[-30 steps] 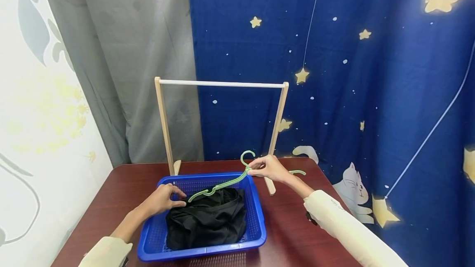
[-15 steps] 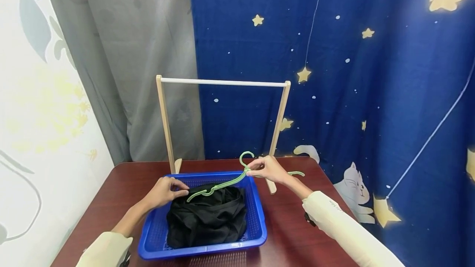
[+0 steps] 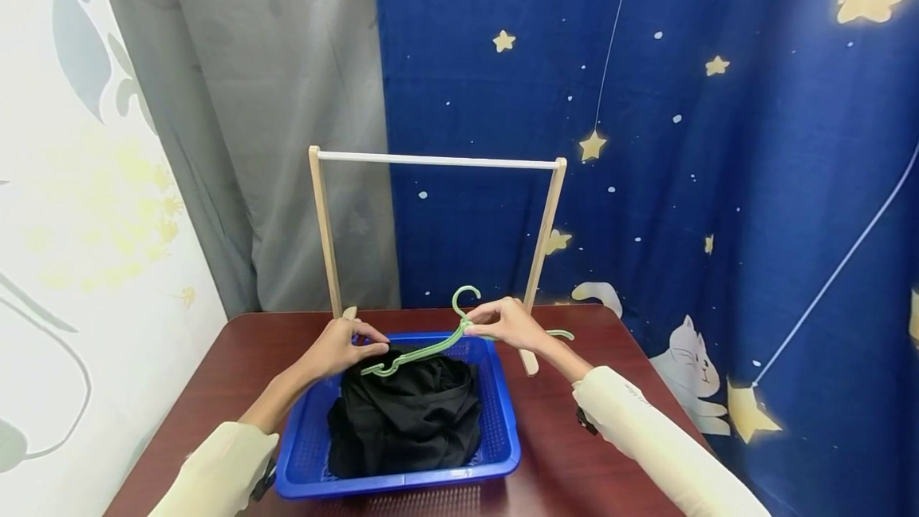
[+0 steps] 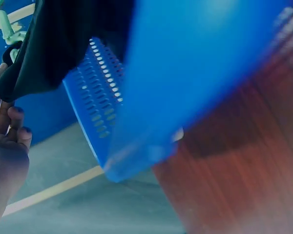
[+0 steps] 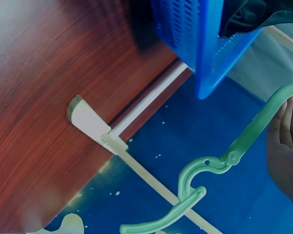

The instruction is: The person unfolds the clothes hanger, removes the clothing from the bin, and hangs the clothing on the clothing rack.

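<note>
Black cloth lies bunched in a blue basket. My left hand pinches a raised edge of it at the basket's back left; the left wrist view shows the hand with the cloth draped from its fingertips. A green hanger is held near the base of its hook by my right hand, its left arm at the lifted cloth edge. In the right wrist view the hanger extends from my right hand, its other arm pointing away from the basket.
Behind the basket stands a rack with a white bar and wooden posts. The brown table extends around the basket. Grey and blue curtains hang beyond it.
My left hand has moved right and up, taking hold of the cloth and raising its edge. The right hand has shifted slightly left with the hanger.
</note>
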Demonstrator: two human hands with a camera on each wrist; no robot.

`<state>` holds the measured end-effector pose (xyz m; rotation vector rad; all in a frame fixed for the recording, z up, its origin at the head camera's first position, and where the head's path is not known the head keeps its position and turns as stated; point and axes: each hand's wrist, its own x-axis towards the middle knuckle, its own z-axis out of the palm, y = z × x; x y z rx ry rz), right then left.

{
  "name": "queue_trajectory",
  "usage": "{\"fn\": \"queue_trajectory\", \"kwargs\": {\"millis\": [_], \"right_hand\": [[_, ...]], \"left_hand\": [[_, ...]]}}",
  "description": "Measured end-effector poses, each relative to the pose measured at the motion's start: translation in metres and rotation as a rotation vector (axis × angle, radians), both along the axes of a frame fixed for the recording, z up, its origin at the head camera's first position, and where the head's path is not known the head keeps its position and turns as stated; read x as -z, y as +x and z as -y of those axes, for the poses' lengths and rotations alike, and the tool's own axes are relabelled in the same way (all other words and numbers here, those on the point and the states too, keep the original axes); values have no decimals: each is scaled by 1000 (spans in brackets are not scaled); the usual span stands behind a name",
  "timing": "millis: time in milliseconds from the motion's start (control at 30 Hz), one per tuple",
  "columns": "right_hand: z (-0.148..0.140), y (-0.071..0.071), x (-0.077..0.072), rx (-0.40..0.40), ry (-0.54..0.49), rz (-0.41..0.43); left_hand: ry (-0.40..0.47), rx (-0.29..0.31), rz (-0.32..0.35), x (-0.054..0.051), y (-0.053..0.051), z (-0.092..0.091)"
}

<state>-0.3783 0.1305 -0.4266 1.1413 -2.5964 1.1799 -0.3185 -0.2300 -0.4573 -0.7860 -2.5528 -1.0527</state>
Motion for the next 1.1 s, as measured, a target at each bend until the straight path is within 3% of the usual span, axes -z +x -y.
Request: {"fn": "queue_trajectory", "kwargs": {"millis": [167,367,633,833,1100], "right_hand": [[8,-1,-3,-7,-11,4],[21,-1,-8,-7,-41,13],[35,2,-17,-16,-101,49],[46,4,-19,-12,-156,60],[52,4,-20,31,-205,30]], "left_hand": [[-5,13,-28,-12,-5,-12],[0,42,-1,-28,-10,-27],[-29,2,30,-48,-14,-48],[-17,40,-7,-64,-17,-60],[25,24,-5,-72,-20,-63]]}}
